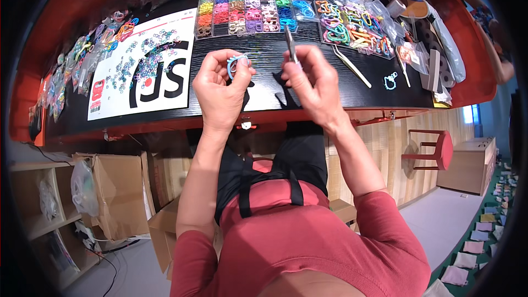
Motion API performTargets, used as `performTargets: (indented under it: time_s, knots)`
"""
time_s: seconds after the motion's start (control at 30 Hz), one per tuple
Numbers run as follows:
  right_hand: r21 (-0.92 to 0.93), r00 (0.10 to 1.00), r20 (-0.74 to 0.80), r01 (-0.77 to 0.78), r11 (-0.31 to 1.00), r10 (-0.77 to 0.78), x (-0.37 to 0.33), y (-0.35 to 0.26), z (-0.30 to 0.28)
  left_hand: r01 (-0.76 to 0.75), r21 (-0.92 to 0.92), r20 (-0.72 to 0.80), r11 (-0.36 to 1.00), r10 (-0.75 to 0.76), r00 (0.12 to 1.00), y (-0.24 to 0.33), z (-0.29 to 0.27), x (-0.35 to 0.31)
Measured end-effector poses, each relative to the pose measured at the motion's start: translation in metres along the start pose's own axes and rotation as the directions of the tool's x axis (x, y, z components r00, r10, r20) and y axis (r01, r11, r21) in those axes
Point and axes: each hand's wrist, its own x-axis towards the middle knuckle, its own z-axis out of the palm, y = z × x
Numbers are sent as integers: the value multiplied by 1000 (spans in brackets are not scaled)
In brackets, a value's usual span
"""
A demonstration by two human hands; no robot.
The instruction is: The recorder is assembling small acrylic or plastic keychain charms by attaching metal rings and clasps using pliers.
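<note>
My left hand (pixel 219 91) is closed, pinching a light blue outline-shaped charm (pixel 235 66) between thumb and fingers above the table. To its right, my right hand (pixel 314 85) grips small metal pliers (pixel 291 44), their narrow jaws pointing away from me. The handles are mostly hidden in my palm. The two hands are apart, and the pliers do not touch the charm. On the black table right of my right hand lie bent-tipped, pale tweezers (pixel 353 67) and another light blue charm (pixel 390 81) shaped like a cat's head outline.
A white sheet (pixel 102 99) at left bears many scattered tiny rings (pixel 148 58). Divided clear boxes of coloured clasps (pixel 245 14) and outline charms (pixel 355 25) stand along the back. Bagged pieces (pixel 74 71) heap at far left; grey rolls (pixel 440 58) stand at right.
</note>
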Motion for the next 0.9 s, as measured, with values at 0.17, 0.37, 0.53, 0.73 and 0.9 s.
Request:
performTargets:
  time_s: [0.17,0.37,0.53,0.73,0.9]
  knots:
    - [-282,984,109,168,944,-143,-5,-17,6,-151,76,-46,985,155,987,1,1,-8]
    - [-339,965,123,262,904,-234,-7,-19,13,-237,97,-106,967,246,963,-1,5,-11]
    - [-370,963,104,269,889,-248,-6,-18,19,-330,165,-148,929,354,923,-2,10,-11]
    - [-408,937,125,348,844,-326,-1,-14,17,-325,174,-131,930,349,928,0,8,-14]
    - [-476,909,169,415,776,-382,3,-19,12,-333,127,-127,934,348,929,-2,7,-16]
